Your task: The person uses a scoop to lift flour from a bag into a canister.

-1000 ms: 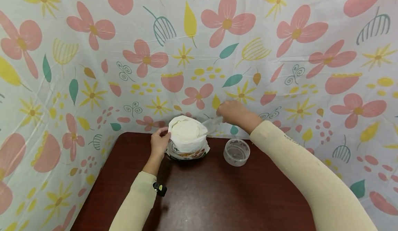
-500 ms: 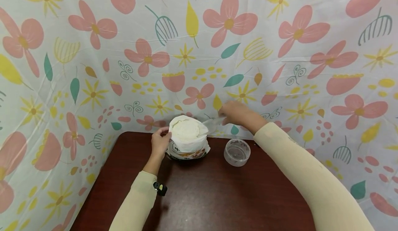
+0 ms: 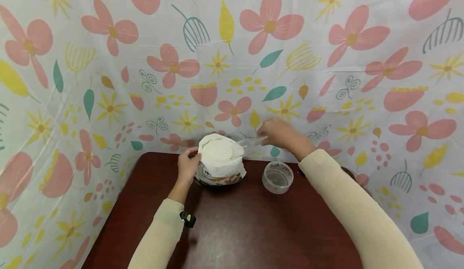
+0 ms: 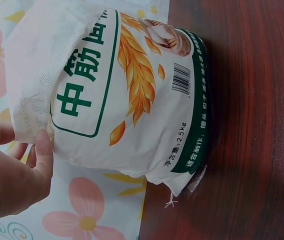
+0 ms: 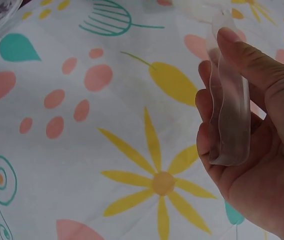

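Note:
A white printed bag of flour (image 4: 102, 125) stands open-topped at the back edge of the table, pale flour (image 3: 214, 150) filling its mouth. My left hand (image 3: 187, 167) pinches the bag's folded-down rim between thumb and fingers, on its left side. From the right, my right hand (image 3: 279, 134) holds a translucent plastic scoop (image 3: 249, 145), its blade dipping into the flour. In the right wrist view, thumb and fingers wrap the scoop's wavy handle (image 5: 234, 115); its far end is blurred. A clear round plastic tub (image 3: 277, 178) sits right of the bag, with whitish residue inside.
The dark red-brown table (image 3: 232, 228) ends just behind the bag and tub. A flower-patterned cloth (image 3: 232, 59) hangs close behind and along the left side. Behind the right forearm shows a dark shape (image 3: 349, 173), too covered to identify.
The flour beside the scoop's blade looks rougher and more heaped now. A dark shape has come into sight behind the right forearm. The left hand keeps its grip on the bag's rim.

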Demonstrator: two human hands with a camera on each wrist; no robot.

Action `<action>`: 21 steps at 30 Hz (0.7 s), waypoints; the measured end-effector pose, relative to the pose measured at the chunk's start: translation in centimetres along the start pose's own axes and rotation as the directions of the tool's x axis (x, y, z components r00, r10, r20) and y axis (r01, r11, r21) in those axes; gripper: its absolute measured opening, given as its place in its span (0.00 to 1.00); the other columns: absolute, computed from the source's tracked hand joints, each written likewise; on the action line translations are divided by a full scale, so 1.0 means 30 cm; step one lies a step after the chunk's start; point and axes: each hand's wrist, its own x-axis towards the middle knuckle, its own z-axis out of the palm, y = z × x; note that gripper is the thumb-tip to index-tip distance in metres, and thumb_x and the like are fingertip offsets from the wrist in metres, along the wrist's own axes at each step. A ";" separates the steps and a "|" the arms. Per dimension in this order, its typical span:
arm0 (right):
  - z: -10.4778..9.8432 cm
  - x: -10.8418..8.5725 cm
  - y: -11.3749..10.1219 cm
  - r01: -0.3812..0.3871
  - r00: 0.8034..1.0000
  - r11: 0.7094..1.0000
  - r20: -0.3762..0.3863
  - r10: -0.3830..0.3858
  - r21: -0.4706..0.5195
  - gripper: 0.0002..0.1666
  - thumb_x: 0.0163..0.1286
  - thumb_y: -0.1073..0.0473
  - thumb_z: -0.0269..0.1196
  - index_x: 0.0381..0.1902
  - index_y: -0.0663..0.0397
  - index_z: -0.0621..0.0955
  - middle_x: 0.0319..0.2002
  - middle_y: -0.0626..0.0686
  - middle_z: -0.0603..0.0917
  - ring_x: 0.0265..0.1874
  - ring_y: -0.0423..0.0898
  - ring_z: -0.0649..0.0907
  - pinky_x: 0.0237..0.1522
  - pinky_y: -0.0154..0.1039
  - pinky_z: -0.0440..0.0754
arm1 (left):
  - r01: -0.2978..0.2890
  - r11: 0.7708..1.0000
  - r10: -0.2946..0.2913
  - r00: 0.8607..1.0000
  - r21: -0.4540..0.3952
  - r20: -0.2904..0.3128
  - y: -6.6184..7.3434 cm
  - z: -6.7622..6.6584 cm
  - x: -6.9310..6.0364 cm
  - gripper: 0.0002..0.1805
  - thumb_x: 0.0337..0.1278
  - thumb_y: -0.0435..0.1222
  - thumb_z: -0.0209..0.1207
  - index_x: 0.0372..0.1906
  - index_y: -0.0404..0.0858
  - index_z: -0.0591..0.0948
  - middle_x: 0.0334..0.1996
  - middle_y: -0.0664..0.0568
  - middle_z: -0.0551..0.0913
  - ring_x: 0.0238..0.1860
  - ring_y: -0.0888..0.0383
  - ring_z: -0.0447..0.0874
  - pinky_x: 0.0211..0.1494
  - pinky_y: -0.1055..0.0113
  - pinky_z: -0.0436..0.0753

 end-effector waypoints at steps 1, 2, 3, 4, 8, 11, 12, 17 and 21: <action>0.003 -0.002 0.001 0.004 1.000 1.000 -0.008 -0.004 -0.002 0.15 0.60 0.58 0.78 0.45 0.52 0.92 0.45 0.52 0.91 0.49 0.53 0.87 0.55 0.51 0.86 | -0.003 1.000 0.003 1.000 -0.002 0.001 0.000 0.000 0.001 0.15 0.70 0.29 0.61 0.58 0.31 0.84 0.52 0.37 0.84 0.39 0.57 0.82 0.40 0.69 0.88; 0.006 -0.004 0.002 0.008 1.000 1.000 -0.017 -0.008 -0.005 0.14 0.60 0.58 0.78 0.45 0.52 0.92 0.44 0.53 0.90 0.48 0.53 0.86 0.55 0.50 0.86 | -0.004 1.000 0.004 1.000 -0.004 0.002 -0.001 0.000 0.001 0.15 0.70 0.29 0.61 0.58 0.31 0.84 0.52 0.37 0.84 0.39 0.57 0.82 0.39 0.70 0.87; 0.008 -0.007 0.002 0.011 1.000 1.000 -0.024 -0.011 -0.006 0.14 0.60 0.58 0.78 0.44 0.53 0.92 0.43 0.53 0.89 0.48 0.53 0.86 0.54 0.50 0.86 | -0.004 1.000 0.004 1.000 -0.006 0.003 -0.002 0.000 0.001 0.15 0.70 0.29 0.61 0.58 0.32 0.84 0.53 0.37 0.84 0.40 0.57 0.82 0.39 0.71 0.87; 0.011 -0.009 0.002 0.013 0.999 1.000 -0.032 -0.013 -0.004 0.13 0.60 0.59 0.78 0.43 0.53 0.92 0.42 0.53 0.89 0.47 0.53 0.86 0.53 0.50 0.86 | -0.005 1.000 0.005 1.000 -0.006 0.004 -0.003 -0.001 0.001 0.15 0.70 0.29 0.61 0.58 0.32 0.84 0.53 0.37 0.84 0.40 0.57 0.82 0.40 0.70 0.87; 0.022 -0.017 0.006 0.013 0.999 1.000 -0.050 -0.013 0.004 0.11 0.60 0.58 0.78 0.41 0.52 0.91 0.40 0.53 0.86 0.44 0.52 0.85 0.48 0.50 0.86 | -0.005 1.000 0.005 1.000 -0.005 0.002 -0.002 0.000 0.001 0.16 0.70 0.29 0.60 0.58 0.32 0.84 0.52 0.37 0.84 0.39 0.57 0.82 0.43 0.64 0.89; 0.032 -0.021 0.008 0.005 0.998 1.000 -0.060 -0.005 0.009 0.12 0.60 0.58 0.78 0.42 0.51 0.91 0.41 0.53 0.86 0.43 0.52 0.84 0.47 0.50 0.86 | -0.012 1.000 0.012 1.000 -0.006 -0.003 -0.003 0.002 0.002 0.16 0.69 0.29 0.60 0.58 0.31 0.84 0.52 0.36 0.84 0.38 0.58 0.81 0.43 0.63 0.89; 0.035 -0.022 0.008 0.006 0.998 1.000 -0.065 -0.005 0.010 0.12 0.60 0.58 0.78 0.42 0.51 0.91 0.41 0.53 0.86 0.44 0.52 0.85 0.48 0.50 0.87 | -0.015 1.000 0.015 1.000 -0.006 -0.006 -0.004 0.003 0.003 0.16 0.69 0.29 0.60 0.58 0.31 0.84 0.52 0.36 0.84 0.37 0.59 0.81 0.42 0.64 0.89; 0.052 -0.027 0.006 0.025 0.994 1.000 -0.102 -0.024 0.011 0.15 0.59 0.58 0.79 0.44 0.50 0.90 0.43 0.53 0.87 0.45 0.54 0.86 0.48 0.51 0.87 | -0.013 1.000 0.013 1.000 -0.016 -0.007 -0.001 0.005 0.000 0.16 0.69 0.28 0.60 0.58 0.30 0.84 0.51 0.35 0.84 0.38 0.58 0.81 0.46 0.58 0.90; 0.064 -0.028 0.007 0.034 0.991 0.999 -0.129 -0.032 0.010 0.15 0.58 0.58 0.79 0.44 0.49 0.90 0.43 0.52 0.87 0.45 0.54 0.86 0.47 0.51 0.87 | -0.013 1.000 0.012 1.000 -0.025 -0.003 0.003 0.005 -0.003 0.16 0.69 0.27 0.60 0.58 0.29 0.83 0.52 0.34 0.83 0.39 0.57 0.81 0.51 0.49 0.89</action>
